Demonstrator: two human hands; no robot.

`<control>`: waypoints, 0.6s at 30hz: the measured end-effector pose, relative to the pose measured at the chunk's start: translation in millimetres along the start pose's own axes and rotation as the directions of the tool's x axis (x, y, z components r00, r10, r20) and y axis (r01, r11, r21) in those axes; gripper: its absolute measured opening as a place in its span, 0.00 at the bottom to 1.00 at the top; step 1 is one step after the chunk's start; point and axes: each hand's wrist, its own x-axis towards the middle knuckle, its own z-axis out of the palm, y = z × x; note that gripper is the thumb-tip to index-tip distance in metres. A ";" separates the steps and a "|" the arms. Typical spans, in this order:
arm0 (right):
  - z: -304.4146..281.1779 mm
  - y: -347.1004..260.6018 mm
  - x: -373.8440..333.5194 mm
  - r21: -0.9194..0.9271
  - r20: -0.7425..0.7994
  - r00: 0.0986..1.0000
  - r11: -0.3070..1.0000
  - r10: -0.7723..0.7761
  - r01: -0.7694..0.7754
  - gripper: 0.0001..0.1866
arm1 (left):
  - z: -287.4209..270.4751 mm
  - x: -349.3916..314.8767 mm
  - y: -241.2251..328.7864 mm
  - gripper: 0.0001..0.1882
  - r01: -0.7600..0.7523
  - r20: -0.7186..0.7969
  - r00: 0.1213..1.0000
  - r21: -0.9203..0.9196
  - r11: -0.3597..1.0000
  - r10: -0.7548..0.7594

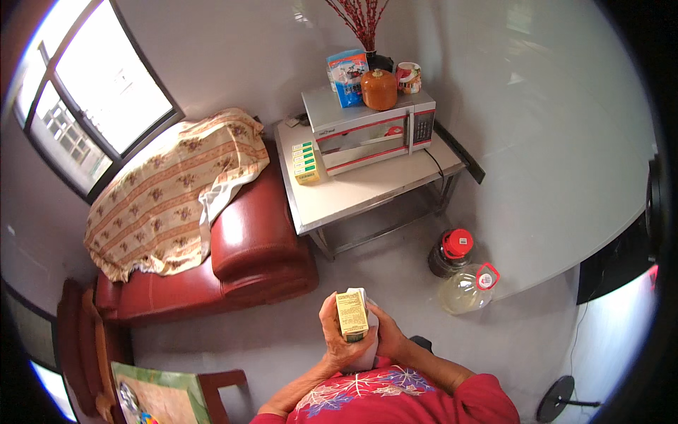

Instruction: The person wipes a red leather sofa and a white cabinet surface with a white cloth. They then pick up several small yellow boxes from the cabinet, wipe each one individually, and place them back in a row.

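Observation:
Close to my chest, my left hand (pixel 339 346) is closed round a small yellow carton (pixel 352 316) with printed sides. Beside it my right hand (pixel 388 336) grips a white, soft-looking cloth (pixel 370 353) that lies against the carton's right side. The cloth hangs down toward my red shirt, and part of it is hidden behind my hands. Most of my right fingers are covered by the cloth and the carton. Farther off, a row of similar yellow-and-green cartons (pixel 305 163) stands on the table (pixel 353 201).
A microwave (pixel 374 134) on the table carries a blue packet (pixel 348 78), an orange-brown jar (pixel 379 90) and a vase with red twigs. On the floor at right stand two big jars (pixel 466 291) with red tops. A red leather sofa (pixel 254 240) is at left, a chair (pixel 219 389) near left.

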 end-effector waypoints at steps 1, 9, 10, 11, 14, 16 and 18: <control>1.9 -2.8 14.4 -0.017 0.014 0.999 0.999 -0.030 0.030 0.20 | -7.8 16.0 -9.5 0.49 0.010 0.014 1.000 -0.013 1.000 -0.010; -4.6 -36.7 96.6 -0.190 -0.090 0.994 0.981 -0.060 0.042 0.20 | -29.5 121.8 -88.2 0.48 0.075 -0.004 0.997 -0.011 0.997 -0.075; -6.7 -42.3 105.2 -0.384 -0.148 0.980 0.921 -0.133 0.067 0.19 | -26.1 140.3 -97.9 0.47 0.112 -0.031 0.993 0.016 0.994 -0.111; 1.0 -55.4 107.6 -0.412 -0.189 0.977 0.911 -0.095 0.009 0.19 | -22.3 163.6 -100.4 0.44 0.203 -0.075 0.977 0.022 0.979 -0.201; 28.9 -99.9 124.5 -0.614 -0.202 0.943 0.784 -0.266 0.090 0.17 | -28.4 206.9 -136.2 0.40 0.540 -0.003 0.834 -0.193 0.819 -0.551; 27.2 -127.3 139.9 -0.575 -0.244 0.868 0.785 -0.434 0.231 0.17 | -24.9 226.2 -141.2 0.41 0.492 0.119 0.871 -0.179 0.852 -0.477; 30.8 -151.8 163.2 -0.689 -0.111 0.707 0.567 -0.699 0.452 0.18 | -7.9 242.4 -154.7 0.42 0.527 0.314 0.838 -0.252 0.812 -0.446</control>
